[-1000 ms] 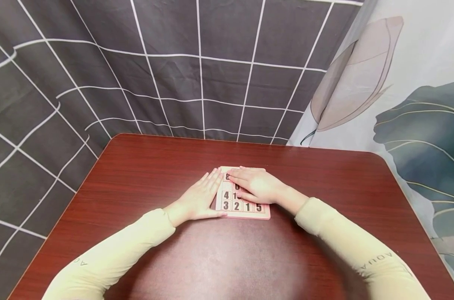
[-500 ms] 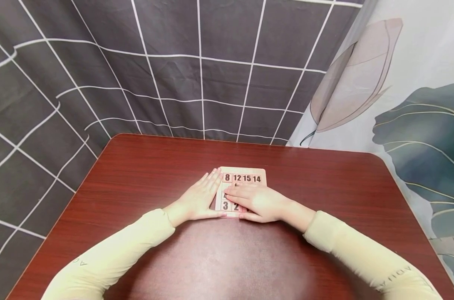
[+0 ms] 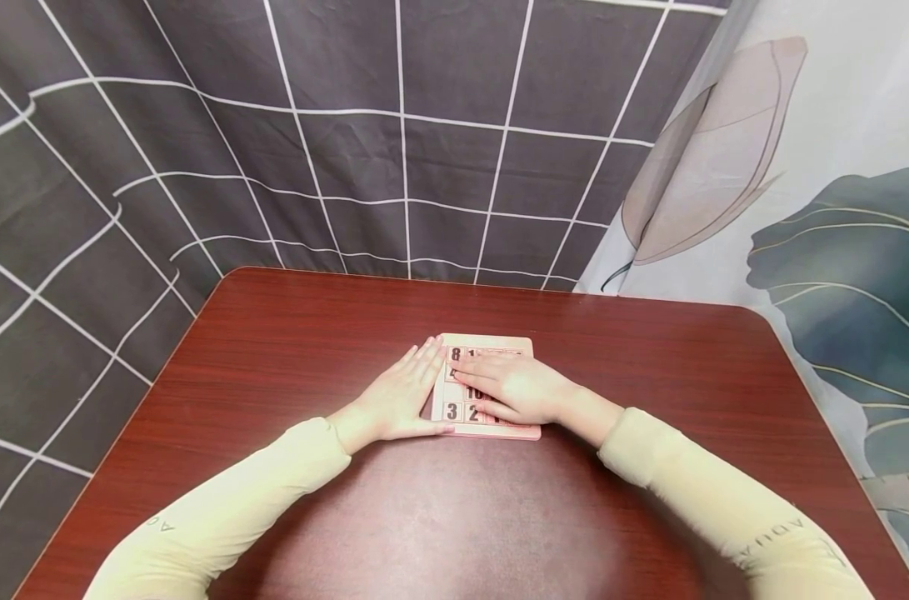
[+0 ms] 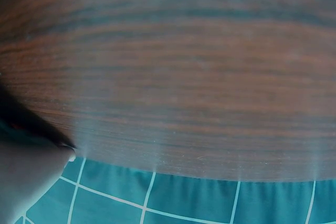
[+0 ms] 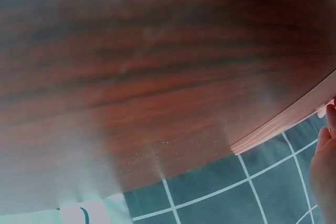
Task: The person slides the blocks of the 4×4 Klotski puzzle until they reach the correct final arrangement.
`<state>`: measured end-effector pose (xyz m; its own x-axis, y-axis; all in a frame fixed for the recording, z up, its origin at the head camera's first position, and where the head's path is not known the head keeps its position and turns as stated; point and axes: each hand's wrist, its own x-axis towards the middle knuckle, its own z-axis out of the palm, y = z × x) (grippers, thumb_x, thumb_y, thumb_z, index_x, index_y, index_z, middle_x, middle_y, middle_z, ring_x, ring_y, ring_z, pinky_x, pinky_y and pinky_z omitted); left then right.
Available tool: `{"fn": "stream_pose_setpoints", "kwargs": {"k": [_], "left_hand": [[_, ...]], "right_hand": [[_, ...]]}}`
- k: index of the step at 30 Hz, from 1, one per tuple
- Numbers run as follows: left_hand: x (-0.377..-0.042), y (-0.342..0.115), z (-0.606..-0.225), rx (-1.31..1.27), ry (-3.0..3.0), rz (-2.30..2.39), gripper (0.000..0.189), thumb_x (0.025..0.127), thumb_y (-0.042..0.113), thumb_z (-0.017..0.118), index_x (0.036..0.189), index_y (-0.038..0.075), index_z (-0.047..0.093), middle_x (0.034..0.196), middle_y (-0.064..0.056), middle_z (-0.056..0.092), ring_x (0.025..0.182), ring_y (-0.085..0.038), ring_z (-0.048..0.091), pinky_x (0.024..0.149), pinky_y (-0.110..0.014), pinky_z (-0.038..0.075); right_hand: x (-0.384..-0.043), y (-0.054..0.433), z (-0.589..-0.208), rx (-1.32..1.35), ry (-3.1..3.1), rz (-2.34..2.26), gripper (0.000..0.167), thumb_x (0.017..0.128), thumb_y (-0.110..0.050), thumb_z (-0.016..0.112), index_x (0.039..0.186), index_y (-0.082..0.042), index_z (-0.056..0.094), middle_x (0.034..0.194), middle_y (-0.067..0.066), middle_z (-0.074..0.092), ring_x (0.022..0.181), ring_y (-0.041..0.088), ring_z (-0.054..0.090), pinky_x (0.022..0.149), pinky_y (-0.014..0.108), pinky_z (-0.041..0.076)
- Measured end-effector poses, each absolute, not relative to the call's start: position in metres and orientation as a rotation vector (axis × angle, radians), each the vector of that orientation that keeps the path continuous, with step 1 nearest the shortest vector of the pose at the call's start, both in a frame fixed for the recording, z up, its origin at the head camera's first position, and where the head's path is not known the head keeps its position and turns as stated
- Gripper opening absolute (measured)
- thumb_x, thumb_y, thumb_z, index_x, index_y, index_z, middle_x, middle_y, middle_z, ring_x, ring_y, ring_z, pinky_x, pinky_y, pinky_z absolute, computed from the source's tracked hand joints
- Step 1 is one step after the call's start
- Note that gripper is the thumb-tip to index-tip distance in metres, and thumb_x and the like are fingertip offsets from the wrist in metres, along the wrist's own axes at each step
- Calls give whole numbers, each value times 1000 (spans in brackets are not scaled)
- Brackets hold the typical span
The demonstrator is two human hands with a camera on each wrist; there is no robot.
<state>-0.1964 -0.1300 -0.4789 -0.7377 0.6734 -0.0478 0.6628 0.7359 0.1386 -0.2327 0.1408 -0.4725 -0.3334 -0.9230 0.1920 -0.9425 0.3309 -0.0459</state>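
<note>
A cream sliding number puzzle [image 3: 491, 341] with black numerals lies flat near the middle of the table. My left hand [image 3: 397, 398] braces its left side, fingers stretched along the edge and thumb at the near left corner. Over the tiles lies my right hand [image 3: 525, 387], fingers extended leftward, with a fingertip at the 4 tile [image 3: 452, 375]. Below that tile, at the left of the third row, is a gap. The 8, 3 and 2 tiles show too, while most right-hand tiles are hidden. In the right wrist view, the puzzle's side [image 5: 289, 116] rises beside my fingers [image 5: 323, 166].
The reddish-brown wooden table [image 3: 312, 333] has rounded far corners. A dark grid-patterned curtain [image 3: 454, 167] hangs behind its far edge and along the left. A white curtain with leaf prints [image 3: 724, 167] hangs at the right.
The 4 tile has slid up from the third row to the second, leaving a gap below. My right hand moved nearer, then away again over the puzzle. My left hand stayed still.
</note>
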Motion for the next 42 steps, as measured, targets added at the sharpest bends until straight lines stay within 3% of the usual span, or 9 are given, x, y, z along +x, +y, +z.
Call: {"fn": "stream_pose_setpoints", "kwargs": {"k": [20,42], "left_hand": [[-197,-130,-482,1096,2844,174,116,95,70,61,165,-11,15,175,-29,12,166,-39,13,136,-49,18],[-198,-131,-478,1116,2836,152,118,94,72,63,165,-11,18,175,-28,16,166,-40,16,136,-50,20]], "right_hand": [[-195,150,-471,1877,-2307,263,63,98,-38,72,151,-5,58,155,9,62,145,22,58,121,41,48],[-208,148,-467,1790,-2406,269,59,102,-36,67,152,-5,58,156,10,60,146,25,57,122,45,47]]}}
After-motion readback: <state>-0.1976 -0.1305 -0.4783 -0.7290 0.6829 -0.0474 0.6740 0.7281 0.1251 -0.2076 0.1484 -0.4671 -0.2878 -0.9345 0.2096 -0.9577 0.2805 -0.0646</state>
